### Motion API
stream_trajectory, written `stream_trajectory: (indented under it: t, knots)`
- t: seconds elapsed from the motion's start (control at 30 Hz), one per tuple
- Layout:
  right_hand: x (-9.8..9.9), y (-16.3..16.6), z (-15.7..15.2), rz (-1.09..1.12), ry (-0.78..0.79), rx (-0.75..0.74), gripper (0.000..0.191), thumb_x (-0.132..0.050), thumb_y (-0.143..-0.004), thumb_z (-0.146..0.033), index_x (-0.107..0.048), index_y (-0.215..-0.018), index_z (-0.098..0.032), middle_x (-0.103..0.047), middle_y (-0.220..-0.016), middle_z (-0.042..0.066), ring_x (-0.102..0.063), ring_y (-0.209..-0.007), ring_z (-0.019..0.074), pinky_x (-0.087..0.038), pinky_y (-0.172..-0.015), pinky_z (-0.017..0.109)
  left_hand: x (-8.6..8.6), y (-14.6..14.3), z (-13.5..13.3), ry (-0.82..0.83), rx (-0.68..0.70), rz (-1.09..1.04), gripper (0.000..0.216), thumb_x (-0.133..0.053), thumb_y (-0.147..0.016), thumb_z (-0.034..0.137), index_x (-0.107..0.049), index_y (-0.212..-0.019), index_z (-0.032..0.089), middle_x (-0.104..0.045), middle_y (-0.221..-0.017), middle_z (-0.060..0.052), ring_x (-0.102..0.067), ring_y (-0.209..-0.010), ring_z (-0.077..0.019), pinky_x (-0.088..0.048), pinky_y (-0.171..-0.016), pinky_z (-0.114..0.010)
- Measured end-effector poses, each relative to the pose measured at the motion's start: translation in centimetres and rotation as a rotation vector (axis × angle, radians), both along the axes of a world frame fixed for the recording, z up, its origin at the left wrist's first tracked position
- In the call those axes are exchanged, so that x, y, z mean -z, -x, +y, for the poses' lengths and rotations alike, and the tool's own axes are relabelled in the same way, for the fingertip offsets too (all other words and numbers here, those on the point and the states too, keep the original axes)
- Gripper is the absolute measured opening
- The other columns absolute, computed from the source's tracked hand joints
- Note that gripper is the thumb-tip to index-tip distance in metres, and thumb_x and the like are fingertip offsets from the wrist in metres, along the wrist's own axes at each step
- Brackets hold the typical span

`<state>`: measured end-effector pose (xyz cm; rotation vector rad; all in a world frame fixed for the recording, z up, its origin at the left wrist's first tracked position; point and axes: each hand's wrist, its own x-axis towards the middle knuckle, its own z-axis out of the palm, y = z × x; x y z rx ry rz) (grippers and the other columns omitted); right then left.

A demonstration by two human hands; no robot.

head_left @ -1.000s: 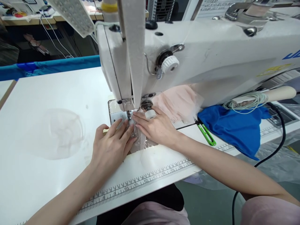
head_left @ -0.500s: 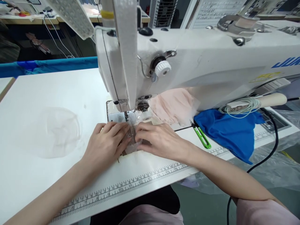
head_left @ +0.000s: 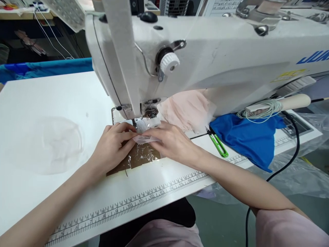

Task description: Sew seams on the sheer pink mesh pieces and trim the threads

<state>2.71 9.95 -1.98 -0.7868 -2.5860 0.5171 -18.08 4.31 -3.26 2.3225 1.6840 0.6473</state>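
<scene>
Both hands meet just in front of the needle area of a white sewing machine (head_left: 205, 51). Between them is a small piece of sheer, whitish fabric (head_left: 146, 139). My left hand (head_left: 113, 144) pinches its left end with thumb and fingertips. From the right, my right hand (head_left: 172, 140) has its fingers closed on the other end. Beneath the fabric a brown, shiny, tape-covered plate (head_left: 141, 155) shows on the table. The presser foot (head_left: 134, 122) is partly hidden behind the left fingers.
Pale pink fabric (head_left: 187, 109) lies under the machine arm. A green-handled cutter (head_left: 218, 145) and blue cloth (head_left: 244, 137) are to the right, with a coil of pale cord (head_left: 259, 111) above. Sheer fabric (head_left: 61, 145) rests on the white table (head_left: 31, 199); a ruler strip (head_left: 128, 206) runs along its front edge.
Both hands have lifted the sheer fabric off the plate and drawn it together, uncovering the brown surface. The camera view has shifted slightly.
</scene>
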Motion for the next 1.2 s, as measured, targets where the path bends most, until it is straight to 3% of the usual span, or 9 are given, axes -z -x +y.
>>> stream_trajectory:
  t: [0.07, 0.23, 0.4, 0.5, 0.63, 0.83, 1.2]
  knots:
    - [0.2, 0.0, 0.3, 0.031, -0.022, 0.016, 0.024, -0.051, -0.095, -0.016, -0.072, -0.104, -0.019, -0.064, -0.091, 0.004, -0.058, -0.073, 0.0122, -0.039, -0.057, 0.023, -0.4, 0.2, 0.2, 0.055, 0.014, -0.074, 0.028, -0.047, -0.096, 0.033, -0.074, -0.098, 0.029, -0.065, -0.102, -0.003, -0.06, -0.092, -0.0192, -0.044, -0.085, -0.04]
    - [0.1, 0.1, 0.5, 0.061, -0.061, 0.045, 0.021, -0.053, -0.097, -0.024, -0.074, -0.101, -0.021, -0.066, -0.088, 0.001, -0.056, -0.067, 0.0098, -0.034, -0.053, 0.023, -1.1, 0.5, 0.2, 0.117, 0.016, -0.169, 0.031, -0.047, -0.096, 0.034, -0.076, -0.09, 0.028, -0.065, -0.098, -0.004, -0.061, -0.089, -0.0188, -0.048, -0.08, -0.037]
    - [0.6, 0.3, -0.1, 0.056, -0.167, 0.007, 0.023, -0.056, -0.096, -0.03, -0.074, -0.087, -0.02, -0.069, -0.082, 0.001, -0.056, -0.075, 0.0139, -0.038, -0.058, 0.026, -0.1, 0.8, -1.1, -0.055, 0.073, 0.029, 0.03, -0.045, -0.096, 0.029, -0.073, -0.105, 0.032, -0.064, -0.11, -0.007, -0.058, -0.098, -0.0241, -0.045, -0.085, -0.045]
    - [1.0, 0.2, -0.5, 0.049, -0.264, -0.068, 0.021, -0.061, -0.093, -0.031, -0.074, -0.079, -0.02, -0.072, -0.094, 0.003, -0.058, -0.09, 0.0185, -0.043, -0.072, 0.031, 0.5, 0.8, -2.3, -0.21, 0.12, 0.2, 0.03, -0.051, -0.093, 0.023, -0.071, -0.113, 0.034, -0.066, -0.117, -0.006, -0.057, -0.106, -0.027, -0.043, -0.088, -0.046]
    - [1.4, 0.0, -0.9, 0.018, -0.351, -0.146, 0.016, -0.06, -0.092, -0.022, -0.074, -0.084, -0.02, -0.075, -0.102, 0.003, -0.061, -0.106, 0.0213, -0.046, -0.088, 0.036, 0.5, 0.4, -3.6, -0.361, 0.188, 0.368, 0.033, -0.059, -0.09, 0.024, -0.065, -0.123, 0.03, -0.067, -0.127, -0.003, -0.059, -0.113, -0.0275, -0.042, -0.094, -0.044]
    - [1.5, -0.2, -1.1, 0.013, -0.432, -0.174, 0.016, -0.059, -0.09, -0.011, -0.073, -0.085, -0.018, -0.077, -0.097, 0.003, -0.067, -0.103, 0.0192, -0.049, -0.098, 0.036, 0.2, 0.3, -4.2, -0.331, 0.2, 0.528, 0.041, -0.053, -0.096, 0.035, -0.056, -0.133, 0.019, -0.063, -0.131, -0.013, -0.054, -0.128, -0.0316, -0.039, -0.097, -0.046]
    - [1.6, -0.1, -1.2, 0.027, -0.438, -0.186, 0.017, -0.058, -0.089, -0.01, -0.073, -0.084, -0.016, -0.077, -0.094, 0.002, -0.07, -0.097, 0.0182, -0.048, -0.106, 0.036, -0.1, 0.5, -3.9, -0.326, 0.201, 0.52, 0.038, -0.05, -0.097, 0.037, -0.059, -0.13, 0.019, -0.064, -0.131, -0.012, -0.057, -0.124, -0.032, -0.039, -0.095, -0.047]
